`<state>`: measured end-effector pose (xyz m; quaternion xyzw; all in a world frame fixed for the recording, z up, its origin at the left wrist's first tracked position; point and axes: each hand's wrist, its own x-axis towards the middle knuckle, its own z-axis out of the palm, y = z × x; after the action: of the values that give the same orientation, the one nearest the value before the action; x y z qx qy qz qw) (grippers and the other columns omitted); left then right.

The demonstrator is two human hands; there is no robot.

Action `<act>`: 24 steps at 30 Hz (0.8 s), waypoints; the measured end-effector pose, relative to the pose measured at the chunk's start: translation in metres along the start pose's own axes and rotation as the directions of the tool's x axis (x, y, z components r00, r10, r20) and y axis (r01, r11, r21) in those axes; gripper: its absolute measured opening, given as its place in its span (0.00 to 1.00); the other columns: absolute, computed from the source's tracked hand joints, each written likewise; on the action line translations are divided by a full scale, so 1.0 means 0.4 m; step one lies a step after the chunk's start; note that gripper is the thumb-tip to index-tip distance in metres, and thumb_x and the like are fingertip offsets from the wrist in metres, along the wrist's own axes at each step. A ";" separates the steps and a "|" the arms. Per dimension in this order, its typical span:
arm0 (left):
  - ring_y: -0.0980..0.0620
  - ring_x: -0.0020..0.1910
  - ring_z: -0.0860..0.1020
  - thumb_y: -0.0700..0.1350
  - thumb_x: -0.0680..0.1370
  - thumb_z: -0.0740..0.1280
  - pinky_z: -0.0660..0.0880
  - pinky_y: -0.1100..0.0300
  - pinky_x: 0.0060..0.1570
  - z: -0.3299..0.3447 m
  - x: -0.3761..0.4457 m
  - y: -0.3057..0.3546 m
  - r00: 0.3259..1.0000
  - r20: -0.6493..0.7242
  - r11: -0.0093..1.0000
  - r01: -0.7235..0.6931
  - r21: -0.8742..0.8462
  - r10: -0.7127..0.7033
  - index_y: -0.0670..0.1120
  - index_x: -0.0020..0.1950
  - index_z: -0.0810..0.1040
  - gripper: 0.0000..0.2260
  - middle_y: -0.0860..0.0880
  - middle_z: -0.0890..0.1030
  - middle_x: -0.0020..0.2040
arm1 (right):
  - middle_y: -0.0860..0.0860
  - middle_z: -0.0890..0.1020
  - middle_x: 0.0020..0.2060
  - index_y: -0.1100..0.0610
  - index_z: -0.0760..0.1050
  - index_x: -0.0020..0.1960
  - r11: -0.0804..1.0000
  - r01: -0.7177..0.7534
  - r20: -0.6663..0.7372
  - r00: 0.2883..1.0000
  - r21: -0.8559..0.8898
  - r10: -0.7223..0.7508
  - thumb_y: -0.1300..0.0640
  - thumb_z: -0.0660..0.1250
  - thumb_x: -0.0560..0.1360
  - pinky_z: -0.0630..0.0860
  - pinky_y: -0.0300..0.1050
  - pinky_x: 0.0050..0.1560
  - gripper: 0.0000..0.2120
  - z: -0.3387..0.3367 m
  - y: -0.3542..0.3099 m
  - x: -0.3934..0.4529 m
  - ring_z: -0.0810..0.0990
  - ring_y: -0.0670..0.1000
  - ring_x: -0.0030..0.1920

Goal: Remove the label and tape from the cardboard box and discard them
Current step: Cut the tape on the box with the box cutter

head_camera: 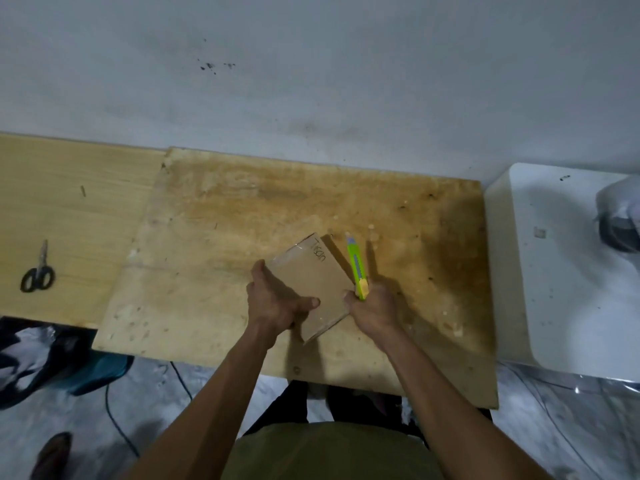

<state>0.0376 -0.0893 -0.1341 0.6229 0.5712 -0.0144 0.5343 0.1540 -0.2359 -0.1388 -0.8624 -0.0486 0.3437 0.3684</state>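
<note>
A small brown cardboard box (310,275) lies tilted on the plywood board (242,216), with handwriting near its far edge and shiny clear tape (294,249) along its far-left corner. My left hand (277,299) grips the box's near-left side, thumb lying on top. My right hand (372,306) is at the box's right edge, closed around a green and yellow utility knife (356,265) that points away from me along that edge. No label shows on the visible faces.
Black-handled scissors (37,273) lie on the lighter wooden table (69,209) far left. A white container (554,265) stands to the right, with a plastic-wrapped object (620,216) in it. Cables and dark bags lie on the floor below.
</note>
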 end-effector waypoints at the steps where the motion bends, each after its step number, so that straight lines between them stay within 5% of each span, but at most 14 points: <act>1: 0.41 0.63 0.72 0.56 0.40 0.86 0.80 0.37 0.47 -0.006 0.000 0.013 0.999 0.035 0.998 -0.039 0.040 0.037 0.64 0.72 0.53 0.67 0.47 0.68 0.67 | 0.54 0.81 0.37 0.57 0.77 0.45 0.999 -0.033 -0.021 0.999 0.034 0.033 0.53 0.70 0.74 0.73 0.43 0.35 0.07 0.008 0.009 -0.012 0.79 0.54 0.37; 6: 0.41 0.72 0.61 0.46 0.50 0.87 0.67 0.43 0.67 -0.029 0.003 0.080 0.952 0.265 0.928 -0.233 0.291 0.156 0.51 0.79 0.44 0.69 0.45 0.57 0.72 | 0.57 0.83 0.33 0.59 0.76 0.38 0.966 -0.163 -0.137 0.972 0.199 0.192 0.51 0.72 0.72 0.81 0.52 0.38 0.12 0.055 0.023 -0.053 0.83 0.58 0.36; 15: 0.34 0.73 0.60 0.52 0.48 0.86 0.68 0.41 0.68 -0.056 -0.002 0.078 0.863 0.468 0.704 -0.452 0.548 0.189 0.57 0.76 0.31 0.76 0.42 0.45 0.75 | 0.55 0.84 0.35 0.56 0.77 0.39 0.946 -0.210 -0.129 0.960 0.247 0.247 0.48 0.71 0.71 0.83 0.56 0.42 0.12 0.092 0.044 -0.087 0.84 0.56 0.36; 20: 0.34 0.71 0.63 0.50 0.51 0.86 0.70 0.42 0.66 -0.063 0.007 0.083 0.839 0.499 0.663 -0.502 0.554 0.218 0.55 0.78 0.34 0.73 0.41 0.51 0.74 | 0.50 0.83 0.35 0.54 0.79 0.42 0.976 -0.134 -0.049 0.988 0.170 0.144 0.44 0.73 0.72 0.83 0.53 0.40 0.13 0.051 0.028 -0.087 0.83 0.52 0.36; 24: 0.36 0.72 0.63 0.49 0.52 0.86 0.68 0.46 0.68 -0.067 0.021 0.070 0.832 0.498 0.676 -0.514 0.529 0.243 0.54 0.79 0.37 0.71 0.41 0.51 0.76 | 0.53 0.82 0.32 0.53 0.77 0.42 0.997 0.012 -0.118 0.993 0.072 -0.004 0.35 0.69 0.71 0.78 0.49 0.32 0.20 -0.024 -0.013 -0.072 0.82 0.54 0.32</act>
<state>0.0449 -0.0591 -0.1098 0.8579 0.2683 -0.2184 0.3800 0.1390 -0.2478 -0.1146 -0.8670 -0.0179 0.2924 0.4030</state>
